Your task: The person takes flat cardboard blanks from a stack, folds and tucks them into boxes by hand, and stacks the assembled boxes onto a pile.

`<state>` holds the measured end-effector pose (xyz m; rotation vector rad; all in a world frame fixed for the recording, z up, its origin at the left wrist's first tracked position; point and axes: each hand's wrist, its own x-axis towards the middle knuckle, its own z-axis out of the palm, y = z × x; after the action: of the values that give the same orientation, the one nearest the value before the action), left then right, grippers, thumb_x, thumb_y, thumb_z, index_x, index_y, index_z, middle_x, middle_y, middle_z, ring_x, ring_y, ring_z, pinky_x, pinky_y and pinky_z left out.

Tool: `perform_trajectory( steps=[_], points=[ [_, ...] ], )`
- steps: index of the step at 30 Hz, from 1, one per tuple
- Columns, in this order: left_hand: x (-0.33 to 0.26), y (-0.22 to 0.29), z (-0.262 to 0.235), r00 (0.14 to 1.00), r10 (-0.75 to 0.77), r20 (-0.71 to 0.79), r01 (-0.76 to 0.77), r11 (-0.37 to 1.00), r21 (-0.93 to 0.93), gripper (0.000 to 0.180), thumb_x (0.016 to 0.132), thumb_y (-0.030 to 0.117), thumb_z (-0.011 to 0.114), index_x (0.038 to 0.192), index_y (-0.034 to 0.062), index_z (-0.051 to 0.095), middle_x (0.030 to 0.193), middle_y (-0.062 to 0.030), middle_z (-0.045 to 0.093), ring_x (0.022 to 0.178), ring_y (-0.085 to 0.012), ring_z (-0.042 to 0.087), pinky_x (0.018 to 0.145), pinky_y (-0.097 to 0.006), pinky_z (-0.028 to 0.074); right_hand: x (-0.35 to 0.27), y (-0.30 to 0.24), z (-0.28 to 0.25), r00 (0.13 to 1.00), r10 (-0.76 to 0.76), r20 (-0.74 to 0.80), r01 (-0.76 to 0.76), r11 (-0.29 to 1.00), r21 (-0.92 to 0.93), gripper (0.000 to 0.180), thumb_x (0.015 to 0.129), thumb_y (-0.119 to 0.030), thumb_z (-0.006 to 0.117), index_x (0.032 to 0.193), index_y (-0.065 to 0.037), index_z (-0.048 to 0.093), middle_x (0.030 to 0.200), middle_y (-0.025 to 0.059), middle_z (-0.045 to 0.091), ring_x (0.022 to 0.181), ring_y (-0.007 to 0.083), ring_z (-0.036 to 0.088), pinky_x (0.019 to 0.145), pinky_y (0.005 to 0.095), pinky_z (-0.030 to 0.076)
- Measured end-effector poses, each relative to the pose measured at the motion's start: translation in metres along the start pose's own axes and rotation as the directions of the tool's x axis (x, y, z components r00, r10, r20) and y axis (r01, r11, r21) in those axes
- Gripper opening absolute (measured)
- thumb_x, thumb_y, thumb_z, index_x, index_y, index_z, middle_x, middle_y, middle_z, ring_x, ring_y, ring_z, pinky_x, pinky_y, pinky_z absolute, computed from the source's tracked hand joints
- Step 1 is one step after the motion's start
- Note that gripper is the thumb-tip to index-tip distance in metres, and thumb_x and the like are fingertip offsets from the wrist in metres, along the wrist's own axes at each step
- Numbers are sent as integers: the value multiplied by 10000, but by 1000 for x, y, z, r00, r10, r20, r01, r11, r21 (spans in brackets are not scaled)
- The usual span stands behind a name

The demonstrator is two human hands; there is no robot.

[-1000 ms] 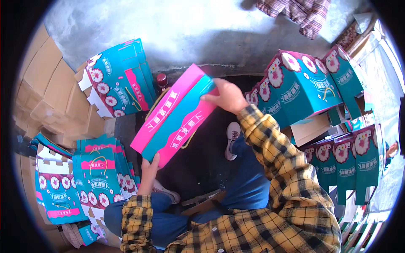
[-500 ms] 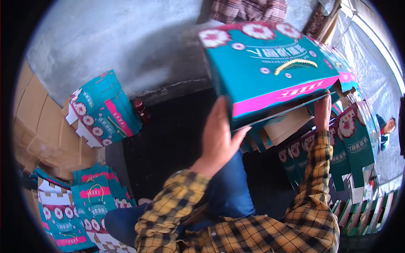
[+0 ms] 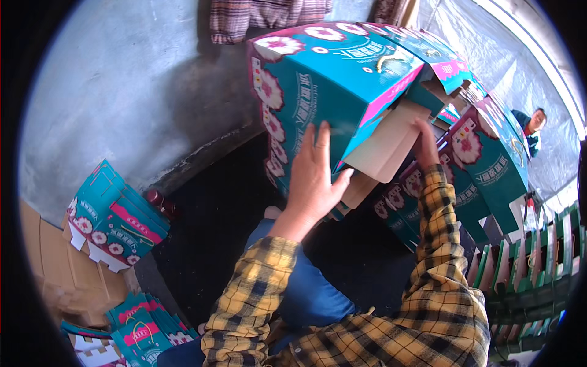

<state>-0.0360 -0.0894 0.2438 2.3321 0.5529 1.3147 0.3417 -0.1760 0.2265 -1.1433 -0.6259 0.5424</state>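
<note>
A teal carton (image 3: 348, 73) with pink bands, white-and-red flower prints and a gold cord handle stands tilted in front of me. My left hand (image 3: 312, 183) lies against its near side, fingers stretched out and thumb apart by the lower corner. Brown inner flaps (image 3: 388, 144) hang from the carton's open side. At the flaps' right edge is my right hand (image 3: 427, 144), one finger stretched up along the cardboard. Its other fingers are in shadow, so I cannot tell whether they grip. Another teal carton (image 3: 428, 49) adjoins behind.
Several more teal cartons (image 3: 489, 165) stand in a row at right, above green-edged folded pieces (image 3: 532, 263). Flat teal carton blanks (image 3: 116, 220) lean on brown cardboard (image 3: 73, 263) at left, beside a dark red bottle (image 3: 160, 203). A person (image 3: 531, 125) is at far right.
The carton has moved left in the picture and turned, showing its side and brown flaps. My left hand has shifted from its lower edge onto its side; my right hand has left the carton's bottom edge.
</note>
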Motion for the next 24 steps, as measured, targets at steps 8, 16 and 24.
perform_trajectory(
  steps=[8, 16, 24],
  points=[
    [-42, -16, -46, 993, -89, 79, 82, 993, 84, 817, 908, 255, 755, 1555, -11, 335, 1532, -299, 411, 1406, -441, 441, 1167, -469, 375, -35, 25, 11, 999, 30, -28, -29, 1000, 9, 274, 981, -187, 632, 1210, -37, 616, 1120, 55, 686, 1018, 184, 679, 878, 363, 568],
    [-152, -13, -89, 913, -286, 290, 138, 887, 441, 559, 942, 294, 684, 1381, -24, 548, 1432, -268, 520, 1305, -426, 517, 1112, -508, 388, -48, 40, 3, 995, 4, -104, -2, 1000, 25, 291, 1016, -265, 589, 1210, -50, 611, 1006, 44, 676, 873, 159, 658, 769, 302, 538],
    [-179, -18, -80, 951, -269, 150, 187, 892, 411, 435, 956, 210, 614, 1321, -27, 587, 1353, -234, 579, 1285, -416, 536, 1089, -506, 409, -145, 109, -45, 932, 104, -346, -113, 994, -7, 425, 1038, -388, 516, 1289, -50, 576, 823, 31, 649, 660, 126, 585, 597, 267, 461]
  ],
)
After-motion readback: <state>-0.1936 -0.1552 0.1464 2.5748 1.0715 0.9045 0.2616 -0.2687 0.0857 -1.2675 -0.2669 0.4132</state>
